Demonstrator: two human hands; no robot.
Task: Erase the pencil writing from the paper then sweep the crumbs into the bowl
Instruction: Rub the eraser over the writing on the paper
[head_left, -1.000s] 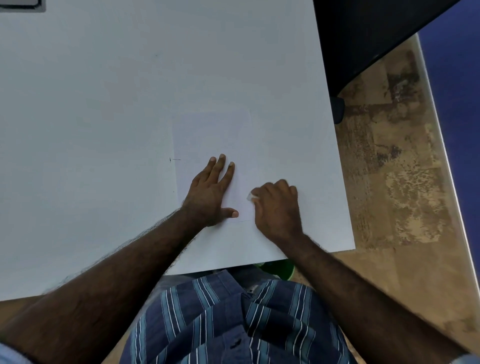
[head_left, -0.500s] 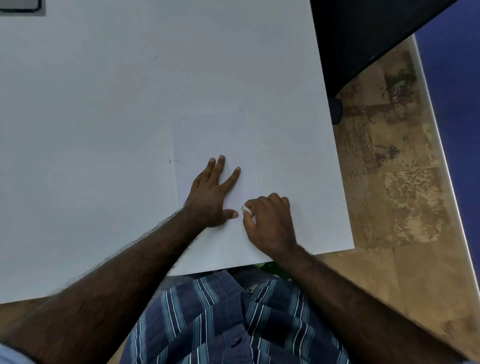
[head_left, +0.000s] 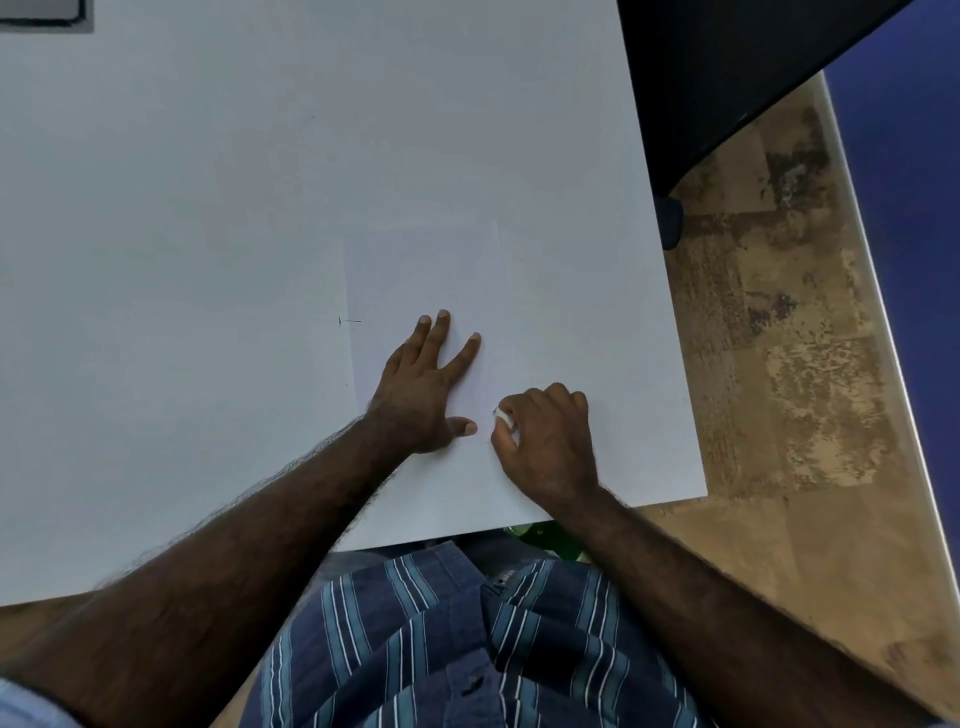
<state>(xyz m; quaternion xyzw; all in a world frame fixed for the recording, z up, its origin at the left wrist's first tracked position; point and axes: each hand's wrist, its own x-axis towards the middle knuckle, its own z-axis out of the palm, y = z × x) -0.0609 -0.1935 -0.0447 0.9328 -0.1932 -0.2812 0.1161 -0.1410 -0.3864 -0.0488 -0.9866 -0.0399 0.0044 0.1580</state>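
— Paper (head_left: 426, 275) lies flat near the counter (head_left: 208, 260) edge; left hand (head_left: 421, 389) presses it, fingers spread.
— And the right hand (head_left: 545, 436)?
— It pinches the eraser (head_left: 505, 417) on the sheet. I'd rub with short, light strokes beside the thumb, so nothing creases.

The left hand (head_left: 423, 395) is lying flat, palm down, fingers pointing toward twelve o'clock and slightly spread, thumb sticking out toward three o'clock. The right hand (head_left: 548, 441) is sitting just beside it at three o'clock, fingers curled, pinching a small white eraser (head_left: 505, 415). Both bare forearms are reaching in from six o'clock.
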